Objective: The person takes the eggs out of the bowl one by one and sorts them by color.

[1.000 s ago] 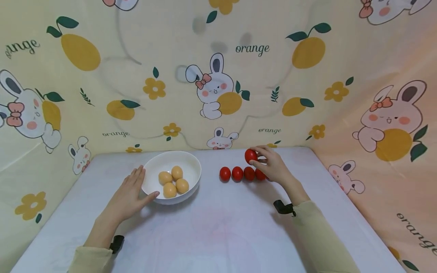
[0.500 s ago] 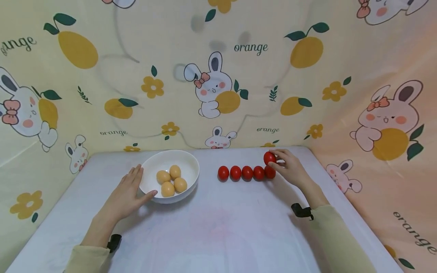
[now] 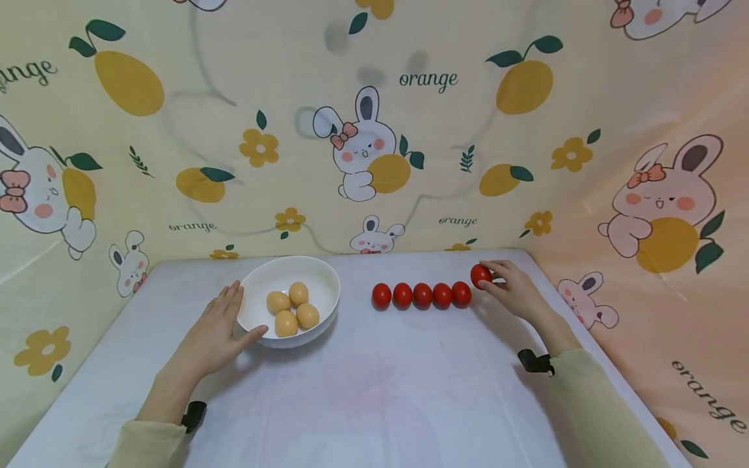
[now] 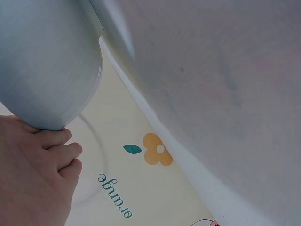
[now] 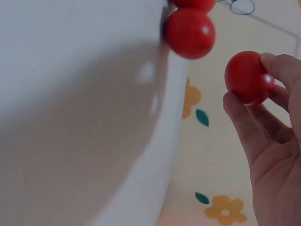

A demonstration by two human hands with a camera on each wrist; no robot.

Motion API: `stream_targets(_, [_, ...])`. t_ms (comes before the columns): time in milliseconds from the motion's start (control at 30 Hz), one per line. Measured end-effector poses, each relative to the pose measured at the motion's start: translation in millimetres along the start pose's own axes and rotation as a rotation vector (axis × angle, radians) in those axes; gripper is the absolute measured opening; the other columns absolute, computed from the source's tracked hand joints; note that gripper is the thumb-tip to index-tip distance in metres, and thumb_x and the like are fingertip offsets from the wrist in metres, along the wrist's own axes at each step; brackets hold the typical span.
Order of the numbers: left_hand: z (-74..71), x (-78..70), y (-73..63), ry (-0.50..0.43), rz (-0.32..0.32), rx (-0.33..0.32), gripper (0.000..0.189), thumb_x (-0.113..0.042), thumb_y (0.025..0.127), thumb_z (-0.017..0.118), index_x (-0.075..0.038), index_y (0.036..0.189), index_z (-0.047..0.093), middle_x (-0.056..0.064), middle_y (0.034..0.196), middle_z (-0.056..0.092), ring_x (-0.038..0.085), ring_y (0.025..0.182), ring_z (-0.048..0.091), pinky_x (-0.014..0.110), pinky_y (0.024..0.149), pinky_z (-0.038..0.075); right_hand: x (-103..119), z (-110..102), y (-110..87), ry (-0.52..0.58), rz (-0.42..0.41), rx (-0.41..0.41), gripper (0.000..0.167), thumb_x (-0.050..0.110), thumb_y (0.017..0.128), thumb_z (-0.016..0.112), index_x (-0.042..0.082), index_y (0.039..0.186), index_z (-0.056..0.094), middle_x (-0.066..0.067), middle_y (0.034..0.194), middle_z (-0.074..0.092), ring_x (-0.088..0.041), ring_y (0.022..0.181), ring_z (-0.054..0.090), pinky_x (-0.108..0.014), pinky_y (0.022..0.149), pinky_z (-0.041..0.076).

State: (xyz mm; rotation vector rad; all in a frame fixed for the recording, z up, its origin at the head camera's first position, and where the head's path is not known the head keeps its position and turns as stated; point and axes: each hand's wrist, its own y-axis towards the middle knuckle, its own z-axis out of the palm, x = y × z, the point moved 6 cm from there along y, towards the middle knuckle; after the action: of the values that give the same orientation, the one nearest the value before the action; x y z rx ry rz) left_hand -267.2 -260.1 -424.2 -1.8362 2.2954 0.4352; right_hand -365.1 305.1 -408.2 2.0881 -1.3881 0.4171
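Along the left edge of the head view, cream cloth printed with rabbits, flowers and orange fruit (image 3: 199,140) rises beside and behind a white-covered table (image 3: 363,396). At lower left, your beige left sleeve (image 3: 146,445) ends near a small black wrist device (image 3: 194,416), and past it your left hand (image 3: 213,335) lies against a round white bowl (image 3: 323,286). Your left fingers are extended along the bowl's outer left side, with the thumb spread wide from them at its front rim. The bowl stands upright left of centre, and four smooth, pale yellow-orange balls (image 3: 287,323) sit clustered in its bottom.

Right of centre, well apart from the bowl, five glossy red, egg-like balls (image 3: 423,295) form a close-set row across the table. Just beyond the row's right end, you hold a sixth glossy red ball (image 3: 481,277) in your right hand (image 3: 517,294), pinched between thumb and fingertips; the right wrist view shows a gap between it and the nearest ball of the row. Whether it touches the table you cannot tell. Farther right, another black wrist device (image 3: 535,361) sits by your beige right sleeve (image 3: 605,409), which runs to the lower right of the frame.
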Motion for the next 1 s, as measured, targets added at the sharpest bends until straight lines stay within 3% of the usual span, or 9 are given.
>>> stream_targets(533, [-1.0,1.1,-0.1,-0.014,0.021,-0.001,0.109,-0.066,0.099,0.055,0.016,0.158,0.016,0.033,0.168,0.014,0.052,0.155,0.013,0.065,0.125,0.016,-26.9,8.9,-1.8,-0.071,0.085,0.163,0.052,0.014,0.100,0.070,-0.007,0.145,0.054,-0.032,0.133,0.056,-0.045,0.113,0.063,-0.054,0.094,0.060])
stream_targets(1000, [-1.4,0.9,-0.8,-0.019,0.022,-0.004,0.108,-0.066,0.099,0.055,0.015,0.158,0.017,0.033,0.168,0.014,0.051,0.155,0.013,0.064,0.125,0.016,-34.9,20.3,-1.9,-0.091,0.143,0.230,0.051,0.018,0.101,0.068,-0.003,0.146,0.055,-0.030,0.134,0.057,-0.038,0.110,0.061,-0.053,0.095,0.059])
